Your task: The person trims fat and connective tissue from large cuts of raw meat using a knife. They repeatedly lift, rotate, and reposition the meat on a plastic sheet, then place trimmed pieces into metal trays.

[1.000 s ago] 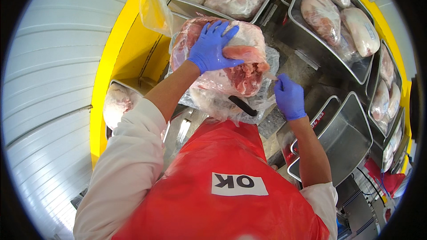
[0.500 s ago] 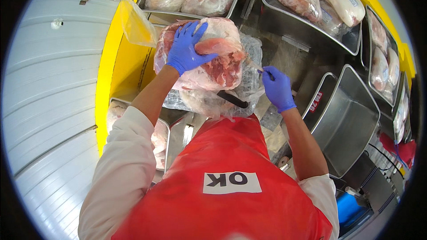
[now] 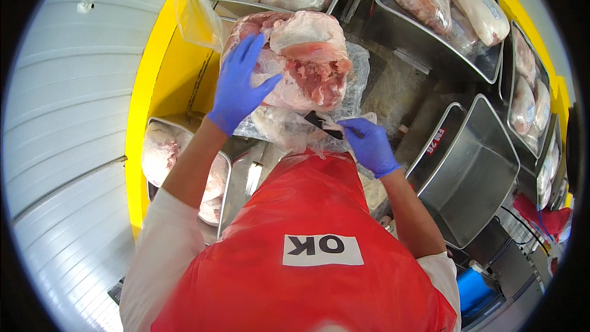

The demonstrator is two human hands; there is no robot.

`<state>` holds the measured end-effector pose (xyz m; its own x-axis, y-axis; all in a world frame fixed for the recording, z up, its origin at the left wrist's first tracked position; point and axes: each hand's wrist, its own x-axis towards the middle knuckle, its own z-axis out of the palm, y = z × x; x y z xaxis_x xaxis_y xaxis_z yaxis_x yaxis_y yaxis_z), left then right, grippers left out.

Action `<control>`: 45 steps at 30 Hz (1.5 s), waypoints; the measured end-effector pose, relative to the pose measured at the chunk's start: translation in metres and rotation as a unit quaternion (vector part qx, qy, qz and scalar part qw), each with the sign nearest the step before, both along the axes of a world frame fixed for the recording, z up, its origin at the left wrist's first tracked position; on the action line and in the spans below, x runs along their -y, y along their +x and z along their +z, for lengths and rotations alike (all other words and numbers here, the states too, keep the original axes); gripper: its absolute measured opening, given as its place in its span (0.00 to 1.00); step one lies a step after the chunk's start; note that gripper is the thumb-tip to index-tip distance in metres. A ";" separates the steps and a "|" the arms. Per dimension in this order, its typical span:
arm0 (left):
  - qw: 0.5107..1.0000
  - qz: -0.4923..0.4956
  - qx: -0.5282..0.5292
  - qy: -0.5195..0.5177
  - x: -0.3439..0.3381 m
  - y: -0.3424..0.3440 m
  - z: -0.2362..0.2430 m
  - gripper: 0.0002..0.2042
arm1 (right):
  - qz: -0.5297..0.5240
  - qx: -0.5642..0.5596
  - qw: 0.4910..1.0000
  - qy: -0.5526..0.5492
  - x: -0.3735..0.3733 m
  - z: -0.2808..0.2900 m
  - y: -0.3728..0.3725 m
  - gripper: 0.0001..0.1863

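Note:
A large piece of raw meat (image 3: 310, 58) with pale fat and a ragged red cut face lies on crumpled clear plastic wrap (image 3: 357, 77). My left hand (image 3: 243, 86), in a blue glove, is at its left side with fingers spread; whether the palm touches is unclear. Below the meat my right hand (image 3: 372, 146), also blue-gloved, has its fingertips pinched on a thin pale strip (image 3: 333, 125); I cannot tell whether it is fat or plastic. Close behind the strip is a black handle (image 3: 316, 120), partly covered, its other end hidden.
Metal bins (image 3: 439, 58) of bagged meat line the back and right. An unfilled deep metal bin (image 3: 476, 166) stands at the right. More meat is in a tray (image 3: 226, 175) by my left forearm. A clear bag (image 3: 196, 12) hangs at the upper left.
My left hand has slid off the top of the meat toward its lower left. My right hand has moved down from beside the cut face to near the black handle.

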<state>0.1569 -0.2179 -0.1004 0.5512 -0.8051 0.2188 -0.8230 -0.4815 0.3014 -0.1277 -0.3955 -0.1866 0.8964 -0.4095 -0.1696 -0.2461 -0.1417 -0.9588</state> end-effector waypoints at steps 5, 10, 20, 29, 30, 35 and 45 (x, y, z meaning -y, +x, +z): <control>0.982 0.116 -0.109 -0.101 -0.100 -0.042 -0.012 0.22 | 0.085 0.132 0.974 -0.163 -0.068 0.009 0.046 0.11; 0.928 0.218 -0.302 0.027 -0.171 -0.078 -0.053 0.23 | 0.153 0.165 0.920 -0.321 -0.129 -0.013 0.115 0.08; 0.907 0.128 -0.386 0.109 -0.208 -0.095 -0.107 0.24 | 0.015 -0.014 0.957 -0.288 -0.115 -0.033 0.060 0.08; 0.949 -0.191 -0.179 0.176 -0.136 -0.091 -0.138 0.29 | 0.079 -0.183 0.853 -0.482 -0.083 -0.099 0.021 0.17; 0.944 -0.214 -0.144 0.207 -0.132 -0.090 -0.143 0.31 | 0.091 -0.201 0.845 -0.488 -0.083 -0.098 0.026 0.17; 0.943 -0.130 -0.122 0.282 -0.123 -0.094 -0.153 0.42 | 0.095 -0.173 0.903 -0.382 -0.082 -0.052 0.013 0.15; 0.943 -0.083 -0.118 0.299 -0.123 -0.077 -0.149 0.38 | 0.056 -0.246 0.935 -0.250 -0.011 0.087 -0.096 0.12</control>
